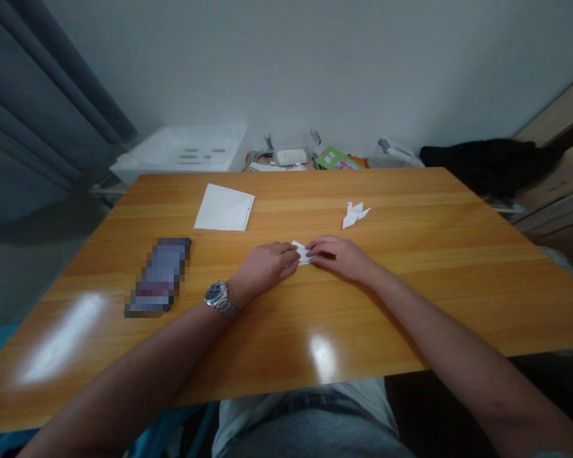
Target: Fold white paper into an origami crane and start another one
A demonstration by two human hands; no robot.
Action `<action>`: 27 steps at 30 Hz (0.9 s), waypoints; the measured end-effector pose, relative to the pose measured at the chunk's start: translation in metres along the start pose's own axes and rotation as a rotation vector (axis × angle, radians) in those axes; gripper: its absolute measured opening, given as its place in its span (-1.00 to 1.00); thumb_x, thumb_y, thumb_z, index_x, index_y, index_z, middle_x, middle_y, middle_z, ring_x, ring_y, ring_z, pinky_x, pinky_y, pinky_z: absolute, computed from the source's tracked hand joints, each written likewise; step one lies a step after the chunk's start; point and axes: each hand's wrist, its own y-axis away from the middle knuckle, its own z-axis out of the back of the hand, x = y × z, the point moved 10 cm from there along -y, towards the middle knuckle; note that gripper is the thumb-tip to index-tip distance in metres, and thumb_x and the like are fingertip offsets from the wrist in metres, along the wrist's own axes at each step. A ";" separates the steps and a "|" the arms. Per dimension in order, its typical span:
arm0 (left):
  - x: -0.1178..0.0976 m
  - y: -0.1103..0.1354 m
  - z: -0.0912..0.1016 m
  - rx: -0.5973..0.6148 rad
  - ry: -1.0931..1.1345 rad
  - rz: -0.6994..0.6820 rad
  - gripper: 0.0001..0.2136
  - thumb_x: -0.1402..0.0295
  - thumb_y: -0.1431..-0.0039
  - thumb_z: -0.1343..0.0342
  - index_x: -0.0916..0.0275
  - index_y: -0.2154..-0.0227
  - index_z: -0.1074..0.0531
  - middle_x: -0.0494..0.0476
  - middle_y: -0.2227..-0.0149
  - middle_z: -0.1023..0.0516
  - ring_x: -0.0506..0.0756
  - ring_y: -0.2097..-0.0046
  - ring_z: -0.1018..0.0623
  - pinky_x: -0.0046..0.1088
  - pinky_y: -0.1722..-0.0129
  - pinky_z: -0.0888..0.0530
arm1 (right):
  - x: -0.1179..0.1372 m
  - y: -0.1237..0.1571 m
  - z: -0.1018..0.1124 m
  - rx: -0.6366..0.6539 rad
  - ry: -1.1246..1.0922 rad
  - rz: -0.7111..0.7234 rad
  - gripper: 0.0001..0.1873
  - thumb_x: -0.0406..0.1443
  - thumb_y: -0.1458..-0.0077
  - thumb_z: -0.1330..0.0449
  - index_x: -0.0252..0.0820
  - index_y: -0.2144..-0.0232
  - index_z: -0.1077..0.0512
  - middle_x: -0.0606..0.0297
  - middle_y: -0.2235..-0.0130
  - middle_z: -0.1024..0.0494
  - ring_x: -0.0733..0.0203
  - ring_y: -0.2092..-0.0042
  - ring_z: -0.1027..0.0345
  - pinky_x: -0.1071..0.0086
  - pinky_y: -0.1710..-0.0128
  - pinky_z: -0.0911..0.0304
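Observation:
A small piece of folded white paper [302, 253] lies on the wooden table between my hands. My left hand [270, 262], below a silver wristwatch [221, 298], has its fingers together on the paper's left side and covers that part. From the right, my right hand [339, 256] pinches the other edge between thumb and fingers. Beyond the right hand stands a white origami crane [355, 215] with its wings spread. Farther back on the left, a white sheet of paper [225, 208] lies flat, its right edge perforated.
A pixelated phone [160, 277] lies on the table [277, 343] left of my left hand. Past the far edge are a white plastic tray [181, 149], a green booklet [337, 159] and dark cloth [487, 164]. A grey curtain [38, 95] hangs at the left.

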 end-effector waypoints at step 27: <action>0.006 0.000 0.017 -0.101 0.056 0.113 -0.75 0.26 -0.46 0.05 0.24 0.15 -0.51 0.17 0.15 -0.55 0.06 0.20 -0.58 -0.48 0.26 -0.44 | 0.033 -0.001 0.012 -0.169 0.335 0.054 -0.82 -0.27 -0.33 -0.15 -0.12 0.12 -0.54 0.10 -0.03 -0.54 0.07 0.01 -0.47 0.20 0.01 -0.41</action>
